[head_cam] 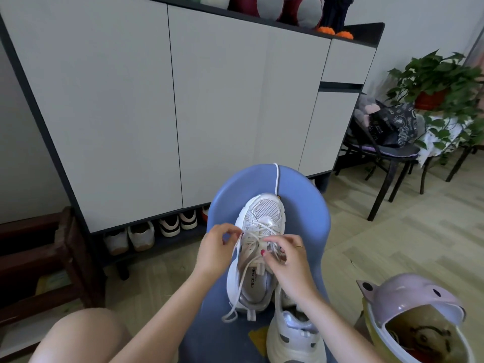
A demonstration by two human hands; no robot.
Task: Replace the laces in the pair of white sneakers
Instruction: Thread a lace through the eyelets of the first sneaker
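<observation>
A white sneaker [262, 213] lies on a blue stool [303, 205], toe pointing away from me. White laces [241, 284] cross its eyelets, and loose ends trail over the heel side. One lace strand [276, 179] runs from the toe over the stool's far edge. My left hand [214, 251] pinches a lace at the shoe's left eyelets. On the tongue side, my right hand [286, 260] curls its fingers around the laces. The second white sneaker [296, 334] stands at the stool's near right; no lace shows on it.
A pink lidded bin [416, 318] stands open at the near right. A tall white cabinet [183, 100] with shoes [157, 231] beneath faces me. A dark wooden rack [60, 258] is at left, a black chair [387, 158] with bags and a potted plant [440, 85] at right. My bare knee [83, 334] is at lower left.
</observation>
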